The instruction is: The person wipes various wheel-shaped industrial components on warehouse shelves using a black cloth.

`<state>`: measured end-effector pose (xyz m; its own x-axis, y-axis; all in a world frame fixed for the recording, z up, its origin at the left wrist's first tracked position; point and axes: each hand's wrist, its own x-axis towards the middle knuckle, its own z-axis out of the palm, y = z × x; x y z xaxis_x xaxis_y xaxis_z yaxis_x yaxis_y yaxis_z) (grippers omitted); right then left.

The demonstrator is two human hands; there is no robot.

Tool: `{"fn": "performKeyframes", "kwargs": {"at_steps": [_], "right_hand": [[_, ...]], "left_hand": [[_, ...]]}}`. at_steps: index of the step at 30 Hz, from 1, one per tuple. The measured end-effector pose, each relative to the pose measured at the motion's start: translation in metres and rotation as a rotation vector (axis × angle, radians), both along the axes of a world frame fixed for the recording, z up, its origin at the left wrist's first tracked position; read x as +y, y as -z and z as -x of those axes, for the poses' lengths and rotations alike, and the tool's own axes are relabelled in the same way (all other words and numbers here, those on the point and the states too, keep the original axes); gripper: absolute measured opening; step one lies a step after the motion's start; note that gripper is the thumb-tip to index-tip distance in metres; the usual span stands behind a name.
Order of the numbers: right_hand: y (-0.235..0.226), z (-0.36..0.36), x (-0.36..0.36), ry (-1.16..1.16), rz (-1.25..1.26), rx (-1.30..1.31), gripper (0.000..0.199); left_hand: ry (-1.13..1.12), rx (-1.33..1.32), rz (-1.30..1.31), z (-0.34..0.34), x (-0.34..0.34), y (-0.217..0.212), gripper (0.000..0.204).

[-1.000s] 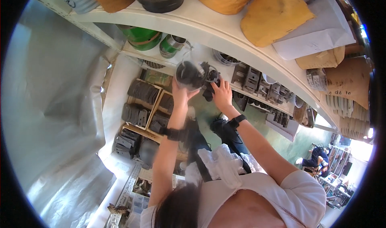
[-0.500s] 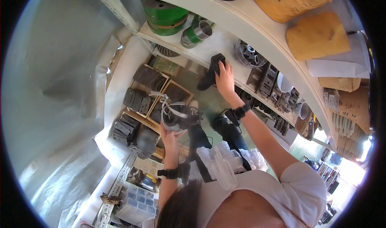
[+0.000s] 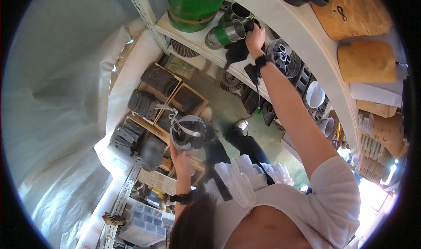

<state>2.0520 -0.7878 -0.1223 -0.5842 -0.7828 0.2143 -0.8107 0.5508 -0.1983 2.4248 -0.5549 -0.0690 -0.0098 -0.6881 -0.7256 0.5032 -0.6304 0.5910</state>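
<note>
My left hand is closed around the lower edge of a grey respirator mask with pale straps. It hangs over the wooden boxes on the left, its dark inside turned up. At the far shelf my right hand, arm stretched out, grips a black cloth. Part of the cloth hangs over the shelf's front edge; the rest is hidden behind my fingers. Just left of that hand stands a green and silver metal cylinder. To its right is a clear round tub of metal parts.
A large green drum-shaped part stands on the white shelf. Wooden boxes of dark plates sit lower left. A toothed gear lies below the shelf. Brown envelopes fill the upper shelf. A clear plastic organizer is at the lower left.
My right hand has moved farther away and up to the shelf with the black cloth, beside the green and silver cylinder. My left hand still holds the mask, shifted slightly left and nearer.
</note>
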Motion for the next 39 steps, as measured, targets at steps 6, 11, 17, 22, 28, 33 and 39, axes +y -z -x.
{"fn": "performKeyframes", "kwargs": {"at_steps": [6,11,17,22,28,33,39], "right_hand": [[-0.014,0.001,0.007,-0.042,0.066,-0.190,0.042],[-0.012,-0.069,0.091,-0.218,-0.045,-0.319,0.045],[-0.014,-0.061,0.092,-0.249,-0.021,-0.337,0.040],[0.001,-0.028,0.051,-0.148,0.028,-0.269,0.034],[-0.004,-0.021,0.049,-0.108,0.042,-0.281,0.035],[-0.015,-0.044,0.116,-0.182,-0.019,-0.318,0.043],[-0.043,-0.043,0.192,-0.170,-0.177,-0.374,0.042]], "left_hand": [[-0.014,-0.024,-0.057,0.002,0.016,0.004,0.076],[0.054,-0.024,0.007,0.003,0.027,0.013,0.071],[0.088,-0.007,0.007,0.005,0.024,0.007,0.073],[0.099,0.023,0.030,0.007,0.021,0.008,0.074],[0.137,0.015,0.018,0.004,0.017,0.008,0.074],[0.156,0.060,0.072,0.003,0.012,0.019,0.075],[0.345,-0.001,0.090,0.013,-0.020,-0.010,0.073]]}}
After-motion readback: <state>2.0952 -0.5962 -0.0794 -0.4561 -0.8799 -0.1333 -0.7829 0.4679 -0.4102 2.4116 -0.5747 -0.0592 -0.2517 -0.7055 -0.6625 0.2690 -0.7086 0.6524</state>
